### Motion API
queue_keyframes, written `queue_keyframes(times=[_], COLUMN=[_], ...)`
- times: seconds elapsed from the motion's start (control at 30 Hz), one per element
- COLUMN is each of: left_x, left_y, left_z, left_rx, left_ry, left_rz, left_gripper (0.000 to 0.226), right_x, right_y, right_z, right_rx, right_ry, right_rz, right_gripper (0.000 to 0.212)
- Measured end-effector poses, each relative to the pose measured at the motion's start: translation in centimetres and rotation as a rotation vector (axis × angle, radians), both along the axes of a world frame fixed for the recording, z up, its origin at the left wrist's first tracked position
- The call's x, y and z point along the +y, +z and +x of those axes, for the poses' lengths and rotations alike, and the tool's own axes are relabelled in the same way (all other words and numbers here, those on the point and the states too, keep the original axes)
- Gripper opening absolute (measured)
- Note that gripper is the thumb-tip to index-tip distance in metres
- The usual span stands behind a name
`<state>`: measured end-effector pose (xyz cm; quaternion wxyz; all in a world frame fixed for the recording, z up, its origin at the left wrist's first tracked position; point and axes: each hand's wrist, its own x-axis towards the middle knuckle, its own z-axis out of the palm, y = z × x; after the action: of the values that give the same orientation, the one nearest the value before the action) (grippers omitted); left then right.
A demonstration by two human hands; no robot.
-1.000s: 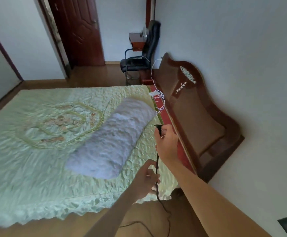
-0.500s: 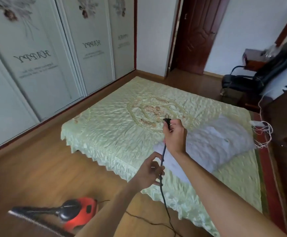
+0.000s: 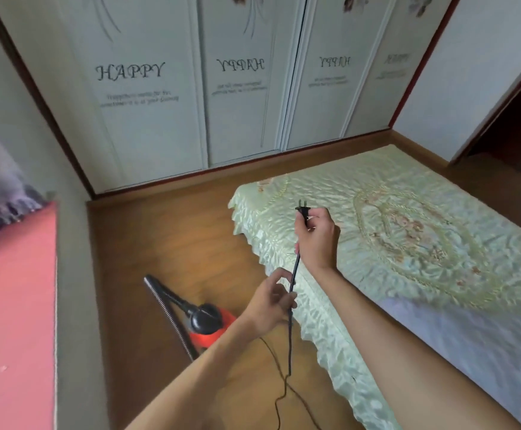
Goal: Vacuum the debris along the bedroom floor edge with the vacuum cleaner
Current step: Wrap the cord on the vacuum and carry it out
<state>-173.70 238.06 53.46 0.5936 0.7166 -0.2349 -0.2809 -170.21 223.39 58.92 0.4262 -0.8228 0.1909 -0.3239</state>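
Head view.

Right hand (image 3: 316, 240): grip curled round the body of a black two-pin plug (image 3: 302, 210). The flat metal pins point up, clear of the fist.

A thin, smooth black power cord (image 3: 290, 336) drops from the fist and passes through the left hand (image 3: 271, 302). That grip pinches it between thumb and fingertips. Below, the cord trails in loose loops over the floor (image 3: 166, 243), which is brown wood boards with a slight sheen.

Vacuum cleaner (image 3: 211, 324): glossy red rounded body with a black domed top, standing on the floor near the bed's edge, just beyond the left forearm. A ribbed black hose (image 3: 172, 321) arcs from it.

Bedspread (image 3: 408, 193): pale green satin, quilted, with a scalloped hem and an embroidered oval medallion.

Wardrobe doors (image 3: 147, 125): matte white panels printed "HAPPY".

Versus 0.5 s ago:
- The view has swung left, so the wardrobe is now straight ahead.
- The chair is out of frame.
- The vacuum cleaner sits nearer frame centre.
- Both hands keep the same holds.
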Motion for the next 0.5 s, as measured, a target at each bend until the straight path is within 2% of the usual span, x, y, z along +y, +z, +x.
queue_keyframes(times=[0.17,0.33,0.5], left_x=[2.2,3.0,2.2], left_y=[-1.8,-4.0,-5.8], left_z=[1.8,4.5,6.3], left_rx=[0.034,-0.05,-0.091], left_ry=[0.157,0.292,0.361], left_rz=[0.019,0.143,0.271], left_gripper=[0.021,0.028,0.025], right_x=[3.4,4.9,3.9], right_y=[-1.4,-3.1,-5.4], right_z=[4.2,7.9,10.2], right_rx=[0.064,0.107,0.144], right_ry=[0.14,0.265,0.363], right_rz=[0.066,0.132,0.194], right_gripper=[0.014,0.014,0.014])
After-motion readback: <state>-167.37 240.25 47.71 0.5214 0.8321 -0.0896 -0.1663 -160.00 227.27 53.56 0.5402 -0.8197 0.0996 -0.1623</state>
